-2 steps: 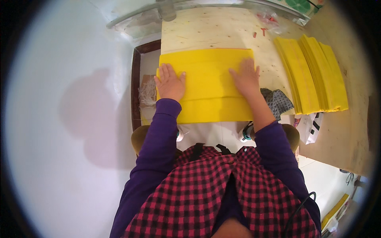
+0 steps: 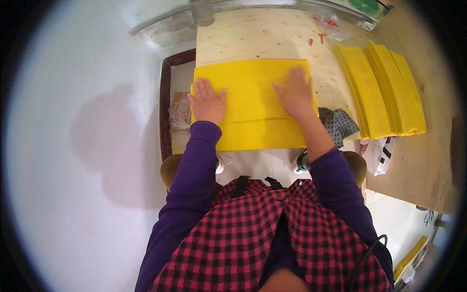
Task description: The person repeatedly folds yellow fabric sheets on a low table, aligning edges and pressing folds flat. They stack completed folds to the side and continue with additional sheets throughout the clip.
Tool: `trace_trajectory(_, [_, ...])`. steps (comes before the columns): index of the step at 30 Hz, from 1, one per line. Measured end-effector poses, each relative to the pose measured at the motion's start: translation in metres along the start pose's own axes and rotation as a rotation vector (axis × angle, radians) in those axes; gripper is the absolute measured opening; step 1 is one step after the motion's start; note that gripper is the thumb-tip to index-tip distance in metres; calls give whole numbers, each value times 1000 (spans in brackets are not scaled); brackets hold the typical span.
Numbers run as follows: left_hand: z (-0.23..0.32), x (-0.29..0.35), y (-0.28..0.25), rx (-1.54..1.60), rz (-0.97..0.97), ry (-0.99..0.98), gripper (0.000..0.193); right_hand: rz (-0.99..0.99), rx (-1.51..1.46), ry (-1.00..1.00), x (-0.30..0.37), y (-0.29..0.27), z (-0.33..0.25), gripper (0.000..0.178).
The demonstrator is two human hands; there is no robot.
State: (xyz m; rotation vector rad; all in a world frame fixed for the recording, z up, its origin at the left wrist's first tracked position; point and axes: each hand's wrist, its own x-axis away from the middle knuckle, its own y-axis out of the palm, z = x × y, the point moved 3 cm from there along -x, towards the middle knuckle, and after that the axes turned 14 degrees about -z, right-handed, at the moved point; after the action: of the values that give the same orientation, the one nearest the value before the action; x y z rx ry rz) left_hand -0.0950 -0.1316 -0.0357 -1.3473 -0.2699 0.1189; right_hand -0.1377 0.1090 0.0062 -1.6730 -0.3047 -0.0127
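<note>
A flat stack of folded yellow cloth [image 2: 248, 97] lies on the wooden table in front of me, its near edge reaching the table's front. My left hand [image 2: 208, 101] rests flat on its left edge, fingers stretched out. On the right part of the cloth is my right hand [image 2: 296, 93], palm down with thumb and fingers spread, a little blurred. Neither hand grips anything. A thin reddish line shows along the cloth's far edge.
More folded yellow cloths [image 2: 382, 92] are piled at the right of the table [image 2: 253, 31]. A grey patterned cloth [image 2: 338, 124] lies beside my right forearm. Red scraps and clear plastic [image 2: 331, 27] lie at the back. Left is a dark wooden frame [image 2: 166, 107] by a white wall.
My right hand has slid slightly left and away from me over the yellow cloth, off its right edge. The left hand stays in place.
</note>
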Motion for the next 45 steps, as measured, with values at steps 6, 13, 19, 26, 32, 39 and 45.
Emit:
trace_trajectory(6, [1, 2, -5, -64, -35, 12, 69, -39, -31, -331, -11, 19, -100, 81])
trace_trajectory(13, [0, 2, 0, 3, 50, 25, 70, -63, 47, -100, -12, 31, -10, 80])
trace_trajectory(19, [-1, 4, -2, 56, 31, 21, 70, -92, 43, 67, 2, 20, 66, 78])
trace_trajectory(26, [-1, 4, -3, 61, 19, 3, 70, 89, 9, -134, -19, -18, 42, 53])
trace_trajectory(32, [-1, 4, -2, 59, 5, -5, 71, -136, -178, -478, -65, -14, -44, 32])
trace_trajectory(39, [-2, 8, -8, 198, 89, 36, 70, -545, -50, -521, -89, -22, -75, 37])
trace_trajectory(45, [-19, 38, -42, 515, 446, 232, 69, -494, -20, -638, -63, -50, -84, 37])
